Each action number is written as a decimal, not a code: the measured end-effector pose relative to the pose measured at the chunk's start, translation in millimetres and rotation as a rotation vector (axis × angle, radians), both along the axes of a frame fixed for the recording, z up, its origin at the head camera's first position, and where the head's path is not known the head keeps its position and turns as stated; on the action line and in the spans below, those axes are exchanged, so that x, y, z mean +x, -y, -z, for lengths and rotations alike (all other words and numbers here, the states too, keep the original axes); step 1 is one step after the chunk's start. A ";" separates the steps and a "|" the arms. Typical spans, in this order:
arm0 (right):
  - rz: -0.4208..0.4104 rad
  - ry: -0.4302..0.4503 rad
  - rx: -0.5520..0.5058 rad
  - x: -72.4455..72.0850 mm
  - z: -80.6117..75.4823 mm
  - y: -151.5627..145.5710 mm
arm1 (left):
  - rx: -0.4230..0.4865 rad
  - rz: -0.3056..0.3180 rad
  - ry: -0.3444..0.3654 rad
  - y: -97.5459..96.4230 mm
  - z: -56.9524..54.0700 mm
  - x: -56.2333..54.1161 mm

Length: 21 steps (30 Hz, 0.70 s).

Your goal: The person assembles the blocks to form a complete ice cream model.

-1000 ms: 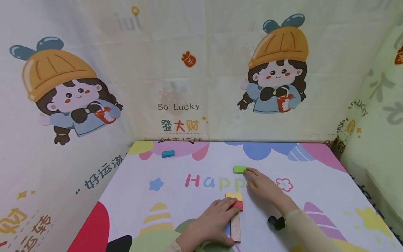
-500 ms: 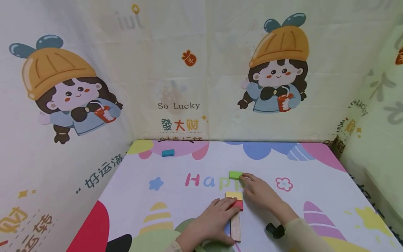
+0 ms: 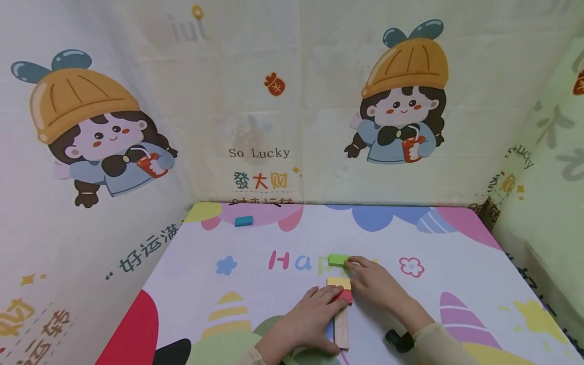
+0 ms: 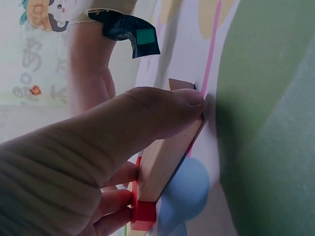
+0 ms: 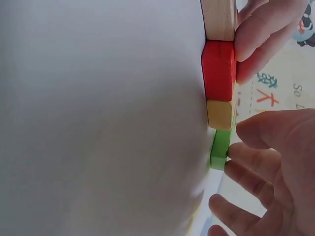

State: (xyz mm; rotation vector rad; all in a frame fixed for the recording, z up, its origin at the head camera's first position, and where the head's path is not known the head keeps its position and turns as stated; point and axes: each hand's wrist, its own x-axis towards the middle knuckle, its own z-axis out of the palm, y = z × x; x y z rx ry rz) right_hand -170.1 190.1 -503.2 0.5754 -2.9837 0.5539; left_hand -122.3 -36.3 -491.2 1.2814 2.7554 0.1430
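My left hand (image 3: 310,322) lies over a row of wooden blocks, fingertips on the red block (image 3: 347,298) and thumb against the near end of the plain wood block (image 4: 170,152). A yellow block (image 3: 338,283) sits against the far side of the red one. Just beyond it lies a green block (image 3: 338,260), apart from the row in the head view. My right hand (image 3: 376,284) touches the green block's right end with its fingertips. Its thumb (image 5: 256,129) is beside the yellow block, and its other fingers are spread.
A teal block (image 3: 244,221) lies near the far left edge of the table. The printed mat (image 3: 182,289) covers the tabletop. Patterned cloth walls (image 3: 319,101) stand at the back and both sides. A black device (image 3: 399,340) is on the right wrist.
The right hand and the green block have moved nearer and slightly left, closer to the yellow block. The left hand and the row of blocks have stayed in place.
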 end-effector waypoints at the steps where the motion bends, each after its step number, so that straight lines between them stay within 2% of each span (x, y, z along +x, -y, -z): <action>1: 0.002 0.005 -0.001 -0.1 0.0 -0.2 | 0.000 0.000 0.004 0.2 0.1 -0.2; 4: -0.003 0.017 -0.019 -0.2 -0.6 -1.7 | 0.002 0.006 0.019 0.6 1.0 -2.0; 6: 0.003 0.050 -0.075 0.2 -1.1 -3.3 | 0.020 0.011 0.042 0.9 2.9 -5.2; 8: 0.016 0.090 -0.176 0.7 -1.1 -5.8 | 0.061 0.002 0.091 0.9 4.3 -9.9; 11: 0.058 0.173 -0.401 0.4 -0.6 -10.6 | 0.173 -0.044 0.218 0.9 5.3 -19.1; 13: 0.102 0.253 -0.561 -0.9 -1.3 -14.5 | 0.277 -0.108 0.328 0.7 4.8 -25.8; 17: 0.210 0.492 -0.891 -5.4 -5.9 -22.3 | 0.497 -0.287 0.510 0.9 4.4 -39.0; 19: 0.251 0.596 -1.020 -8.0 -8.0 -26.0 | 0.624 -0.371 0.586 1.3 5.4 -45.9; 21: 0.276 0.661 -1.106 -10.1 -9.4 -28.9 | 0.738 -0.428 0.652 2.1 7.8 -53.1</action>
